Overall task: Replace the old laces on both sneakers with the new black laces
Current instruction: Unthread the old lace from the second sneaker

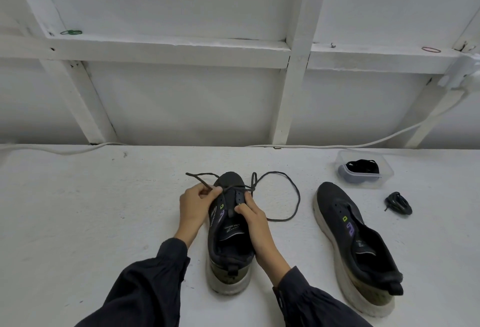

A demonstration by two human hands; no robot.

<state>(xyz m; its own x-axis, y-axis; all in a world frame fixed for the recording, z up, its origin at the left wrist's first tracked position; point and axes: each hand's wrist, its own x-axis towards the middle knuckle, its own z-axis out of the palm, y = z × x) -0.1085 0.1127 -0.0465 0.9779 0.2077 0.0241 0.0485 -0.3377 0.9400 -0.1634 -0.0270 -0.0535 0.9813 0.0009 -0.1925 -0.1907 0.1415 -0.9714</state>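
A dark sneaker (228, 238) with a pale sole stands in front of me, toe pointing away. A dark lace (293, 191) runs through its front eyelets, with one long loop lying on the table to the right. My left hand (194, 204) pinches the lace's left end beside the eyelets. My right hand (250, 211) grips the sneaker's right eyelet edge. A second dark sneaker (355, 243) lies to the right with no lace in it. A bundled black lace (398, 203) sits loose on the table. Another black lace (362, 166) lies inside a clear plastic box (387, 173).
The white table (91, 209) meets a white framed wall at the back. A white cable (363, 144) runs along the table's far edge. A green rubber band (71, 32) and a red one (431, 49) lie on the wall's ledge.
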